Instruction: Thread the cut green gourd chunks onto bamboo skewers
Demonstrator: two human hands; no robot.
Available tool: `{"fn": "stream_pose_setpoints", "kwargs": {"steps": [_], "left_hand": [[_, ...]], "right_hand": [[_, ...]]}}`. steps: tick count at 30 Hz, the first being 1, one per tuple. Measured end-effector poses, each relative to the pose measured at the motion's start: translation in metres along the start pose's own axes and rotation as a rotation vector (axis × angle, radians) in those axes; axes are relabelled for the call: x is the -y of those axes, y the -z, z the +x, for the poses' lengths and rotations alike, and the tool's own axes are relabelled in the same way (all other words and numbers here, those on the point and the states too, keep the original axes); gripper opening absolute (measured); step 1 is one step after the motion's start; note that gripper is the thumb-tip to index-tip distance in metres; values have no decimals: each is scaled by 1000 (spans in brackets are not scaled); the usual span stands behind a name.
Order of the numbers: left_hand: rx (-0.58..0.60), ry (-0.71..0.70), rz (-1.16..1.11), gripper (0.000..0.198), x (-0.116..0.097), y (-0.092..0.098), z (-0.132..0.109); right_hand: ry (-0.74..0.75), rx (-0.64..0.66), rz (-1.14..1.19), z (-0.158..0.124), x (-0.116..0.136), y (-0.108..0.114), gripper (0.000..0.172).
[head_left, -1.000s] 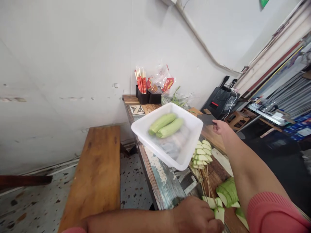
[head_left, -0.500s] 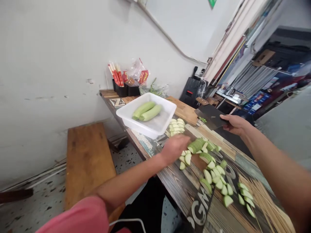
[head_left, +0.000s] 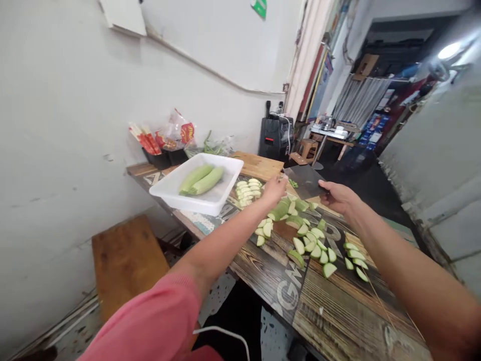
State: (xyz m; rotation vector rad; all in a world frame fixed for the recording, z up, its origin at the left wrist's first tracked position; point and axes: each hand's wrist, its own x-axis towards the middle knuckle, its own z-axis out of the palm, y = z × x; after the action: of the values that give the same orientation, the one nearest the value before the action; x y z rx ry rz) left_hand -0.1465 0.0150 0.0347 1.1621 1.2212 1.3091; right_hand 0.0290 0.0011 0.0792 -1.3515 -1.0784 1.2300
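My right hand (head_left: 336,194) grips the edge of a dark, thin, flat rectangular sheet (head_left: 306,181), thumb on top; its exact kind is unclear. Small green pieces (head_left: 292,183) show by the sheet's far left edge. My left hand (head_left: 275,189) is closed in a pinch close to that edge, and what its fingers hold is too small to make out. Below the hands, cut half-round zucchini slices (head_left: 317,234) are spread over the table. A paler group of slices (head_left: 248,190) lies left of my left hand. Two whole zucchini (head_left: 203,179) rest in a white tub (head_left: 203,206).
The patterned wood table (head_left: 338,306) runs diagonally. Behind the tub are a wooden board (head_left: 259,164), a plastic bag of greens (head_left: 214,146) and black holders (head_left: 160,159) with wrapped chopsticks. Thin sticks lie near my right forearm. A wooden bench (head_left: 128,260) stands at left.
The view has swung right. My left hand has moved away from over the slices, forward to the dark sheet's left edge. My right hand still grips the sheet.
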Motion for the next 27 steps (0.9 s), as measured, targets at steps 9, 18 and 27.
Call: {"fn": "stream_pose_setpoints", "kwargs": {"steps": [9, 18, 27], "left_hand": [[505, 127, -327, 49, -17, -117, -98], [507, -448, 161, 49, -8, -229, -224], [593, -296, 168, 33, 23, -379, -291]], "right_hand": [[286, -410, 261, -161, -45, 62, 28], [378, -816, 203, -294, -94, 143, 31], [310, -1183, -2, -372, -111, 245, 35]]}}
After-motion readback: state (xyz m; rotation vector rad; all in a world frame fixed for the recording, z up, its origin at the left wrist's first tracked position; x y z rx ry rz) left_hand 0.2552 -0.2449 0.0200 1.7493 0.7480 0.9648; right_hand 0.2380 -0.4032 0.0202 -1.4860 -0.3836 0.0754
